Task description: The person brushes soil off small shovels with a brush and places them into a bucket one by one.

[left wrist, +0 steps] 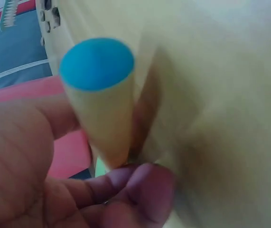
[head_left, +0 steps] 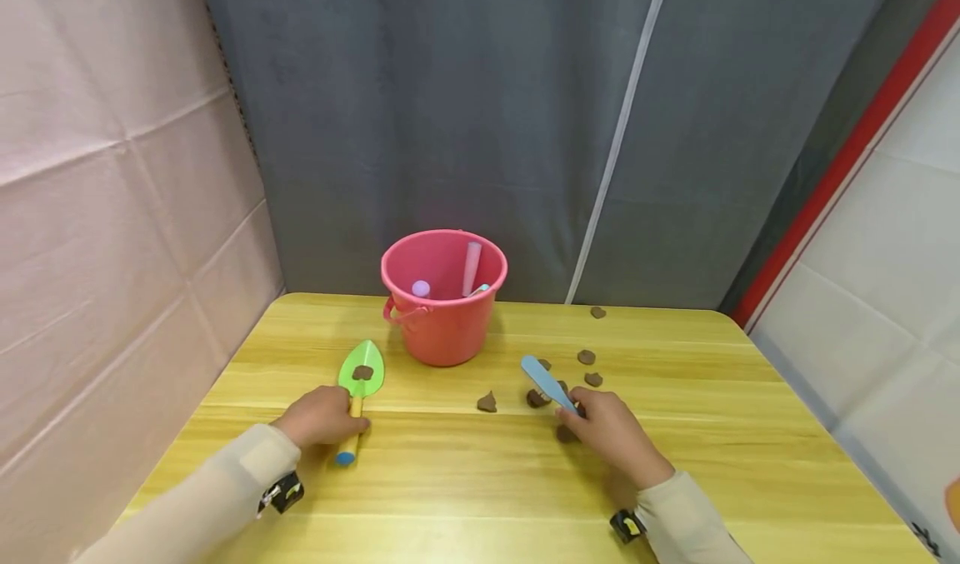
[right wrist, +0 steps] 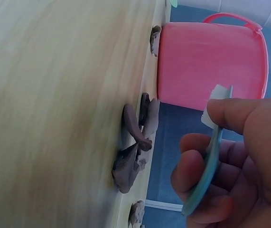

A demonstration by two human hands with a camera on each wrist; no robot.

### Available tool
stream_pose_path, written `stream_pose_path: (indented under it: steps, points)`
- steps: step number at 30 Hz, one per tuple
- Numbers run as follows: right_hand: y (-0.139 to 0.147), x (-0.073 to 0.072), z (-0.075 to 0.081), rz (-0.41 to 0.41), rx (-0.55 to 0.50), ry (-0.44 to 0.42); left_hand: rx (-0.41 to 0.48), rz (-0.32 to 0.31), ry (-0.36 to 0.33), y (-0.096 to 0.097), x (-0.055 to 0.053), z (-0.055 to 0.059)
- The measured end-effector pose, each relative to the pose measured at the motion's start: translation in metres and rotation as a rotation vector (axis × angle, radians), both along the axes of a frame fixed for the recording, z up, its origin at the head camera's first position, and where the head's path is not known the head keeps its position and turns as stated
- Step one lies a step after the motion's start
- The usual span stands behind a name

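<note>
My left hand [head_left: 321, 416] grips the yellow, blue-ended handle of a toy trowel [head_left: 362, 356] at the left of the table. On its green blade lies a brown flat piece [head_left: 363, 372]. The handle's blue end [left wrist: 97, 64] fills the middle of the left wrist view. In my right hand [head_left: 611, 435] is a small blue brush [head_left: 546, 383], held over the table. Its white bristles [right wrist: 217, 102] show by the thumb in the right wrist view. Close under this brush lies a cluster of brown flat pieces [right wrist: 128, 168], partly hidden by hand and brush in the head view.
A pink bucket [head_left: 446, 335] stands at the back of the table, with a pink stick [head_left: 471, 268] and a purple round-ended item [head_left: 421, 289] inside. One brown piece [head_left: 487, 402] lies in front of it; others [head_left: 587, 356] lie to the right. A grey curtain [head_left: 450, 114] hangs behind.
</note>
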State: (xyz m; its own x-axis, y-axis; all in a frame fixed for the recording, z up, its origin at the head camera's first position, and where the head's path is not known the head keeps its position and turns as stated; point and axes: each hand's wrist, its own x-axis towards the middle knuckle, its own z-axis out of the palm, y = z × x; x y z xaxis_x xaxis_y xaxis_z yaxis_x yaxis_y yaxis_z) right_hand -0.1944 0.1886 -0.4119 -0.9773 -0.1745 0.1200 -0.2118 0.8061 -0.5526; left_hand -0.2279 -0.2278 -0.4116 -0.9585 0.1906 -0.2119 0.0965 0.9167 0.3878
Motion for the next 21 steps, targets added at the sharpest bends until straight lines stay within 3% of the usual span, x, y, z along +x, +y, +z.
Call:
stream_pose_path:
  steps: [6, 14, 21]
  points:
    - [0.002, 0.001, 0.000, -0.006, -0.003, -0.021, 0.087, 0.052, 0.007, -0.002, 0.004, 0.000]
    - [0.003, 0.000, -0.003, 0.002, -0.011, -0.031, 0.165, 0.070, -0.004, -0.010, 0.011, 0.006]
    - [0.003, 0.001, -0.001, 0.004, -0.011, -0.030, 0.124, -0.039, 0.081, 0.011, 0.021, 0.026]
